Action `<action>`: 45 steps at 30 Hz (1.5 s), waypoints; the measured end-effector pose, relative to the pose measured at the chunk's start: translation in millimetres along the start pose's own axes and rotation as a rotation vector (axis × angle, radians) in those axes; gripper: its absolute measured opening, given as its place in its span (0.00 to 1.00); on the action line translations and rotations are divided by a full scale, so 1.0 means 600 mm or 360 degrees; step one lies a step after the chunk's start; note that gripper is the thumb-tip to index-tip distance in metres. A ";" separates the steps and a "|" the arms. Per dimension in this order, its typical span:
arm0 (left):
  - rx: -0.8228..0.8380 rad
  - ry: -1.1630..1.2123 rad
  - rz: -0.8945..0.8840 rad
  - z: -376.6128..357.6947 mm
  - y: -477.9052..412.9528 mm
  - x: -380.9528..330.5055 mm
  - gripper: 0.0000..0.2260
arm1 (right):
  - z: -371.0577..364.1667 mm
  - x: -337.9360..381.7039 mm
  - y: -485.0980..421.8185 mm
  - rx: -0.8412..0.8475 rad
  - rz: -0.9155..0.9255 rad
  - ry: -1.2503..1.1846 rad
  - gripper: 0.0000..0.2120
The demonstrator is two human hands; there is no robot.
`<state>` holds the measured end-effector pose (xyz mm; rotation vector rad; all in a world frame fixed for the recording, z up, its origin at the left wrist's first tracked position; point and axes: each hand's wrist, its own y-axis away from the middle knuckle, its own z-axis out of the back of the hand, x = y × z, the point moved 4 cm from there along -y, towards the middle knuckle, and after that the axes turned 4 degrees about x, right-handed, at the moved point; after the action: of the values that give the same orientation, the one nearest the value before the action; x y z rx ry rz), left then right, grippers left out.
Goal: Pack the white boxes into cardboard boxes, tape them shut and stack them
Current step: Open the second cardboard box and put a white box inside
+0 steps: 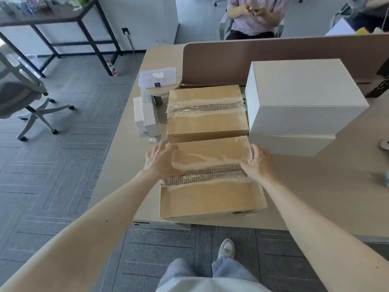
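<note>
Two taped cardboard boxes sit on the beige desk (315,203). The near cardboard box (210,197) lies at the desk's front edge, clear tape running over its centre seam. My left hand (161,160) presses flat against its left end and my right hand (260,163) against its right end, so both hands clasp it. Right behind it stands the far cardboard box (206,121), also taped shut. Two large white boxes (303,102) are stacked to the right. Small white boxes (146,116) stand to the left of the far cardboard box.
A brown divider panel (273,57) closes off the desk's far side, and a seated person (254,15) is behind it. A clear plastic case (157,77) rests on a round stand at back left. An office chair (23,98) stands on the carpet to the left.
</note>
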<state>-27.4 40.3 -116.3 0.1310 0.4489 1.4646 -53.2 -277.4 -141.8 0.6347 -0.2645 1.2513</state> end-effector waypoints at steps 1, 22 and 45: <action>0.0032 -0.0071 -0.0108 0.001 -0.006 -0.007 0.41 | 0.004 0.011 -0.002 -0.0102 0.0118 0.0123 0.26; 0.0355 -0.0604 -0.0511 0.007 -0.049 -0.032 0.53 | 0.077 0.143 0.165 0.0260 0.0168 0.0165 0.13; -0.0087 0.0389 -0.0586 0.160 -0.103 0.016 0.17 | -0.072 0.000 0.161 0.0274 -0.0343 0.0380 0.37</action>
<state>65.9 60.0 -52.6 -0.1697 0.5965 1.1314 -150.0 -236.0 -147.3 0.6362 0.1091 1.1355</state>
